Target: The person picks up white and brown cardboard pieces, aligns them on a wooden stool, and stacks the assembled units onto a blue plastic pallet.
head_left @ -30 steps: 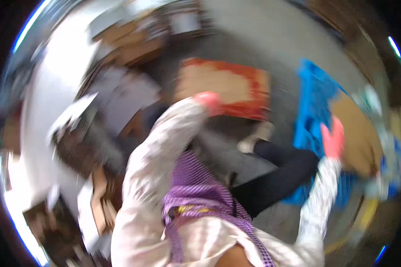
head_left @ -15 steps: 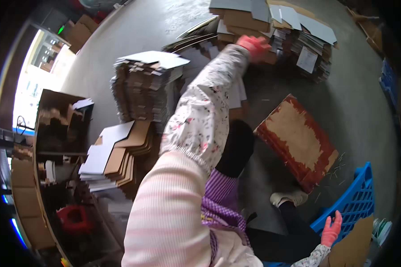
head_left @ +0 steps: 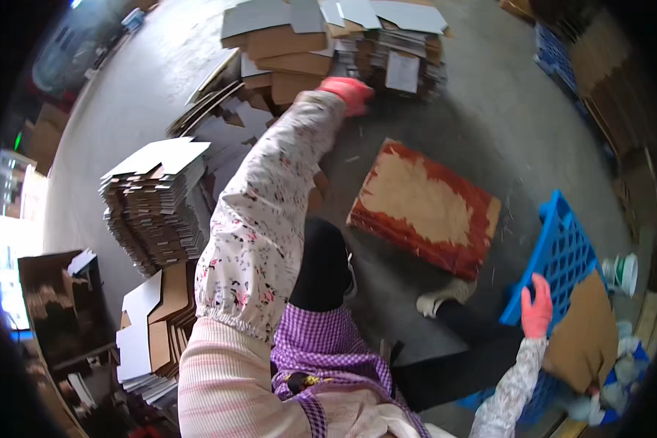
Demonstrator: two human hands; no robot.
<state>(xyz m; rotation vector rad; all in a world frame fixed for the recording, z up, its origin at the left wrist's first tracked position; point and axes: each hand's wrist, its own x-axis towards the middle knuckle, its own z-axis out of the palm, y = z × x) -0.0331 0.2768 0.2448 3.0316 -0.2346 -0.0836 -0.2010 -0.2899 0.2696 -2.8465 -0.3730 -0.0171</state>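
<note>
My left hand, in a pink-red glove, reaches far forward beside the flat cardboard pieces piled at the back. Motion smears its fingers, so their closure and any contact with the pile cannot be made out. Off to the right, my right hand, also gloved, is raised with its fingers apart and holds nothing. It hovers near a blue plastic pallet and a brown cardboard sheet. A worn red-and-tan rectangular block lies on the floor between my two hands.
Tall bundles of white-topped flat cartons stand at the left, with more folded pieces nearer me. A white tub sits past the pallet. Scraps litter the concrete floor. Cardboard leans along the right side.
The view has swung right, so the stacks and the red block appear farther left. My left arm stays stretched toward the back pile; my right hand is raised somewhat higher, still spread.
</note>
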